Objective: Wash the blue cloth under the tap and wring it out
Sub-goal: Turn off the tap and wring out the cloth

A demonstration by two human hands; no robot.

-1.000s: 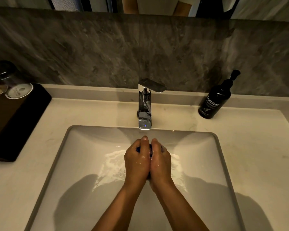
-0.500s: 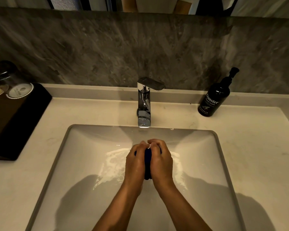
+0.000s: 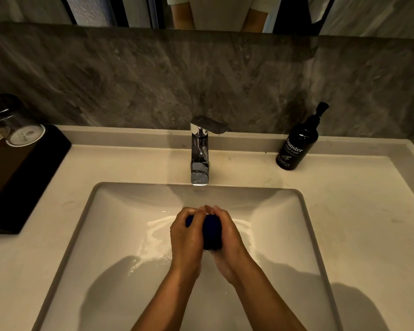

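together, both hands sit low over the middle of the sink basin (image 3: 110, 235), forearms reaching in from the near edge and meeting at the knuckles. the left hand (image 3: 185, 237) curls its fingers over the left side of the blue cloth (image 3: 210, 231), and the right hand (image 3: 227, 235) wraps the right side, fingertips of the two hands touching at the far end. the cloth is squeezed into a tight dark-blue ball between the palms, only its top showing; it looks wet. it is held in front of and below the chrome tap (image 3: 199, 151), apart from the spout. foamy water spreads on the basin floor around the hands. a black hand wash bottle (image 3: 298, 144) stands on the counter at the right.
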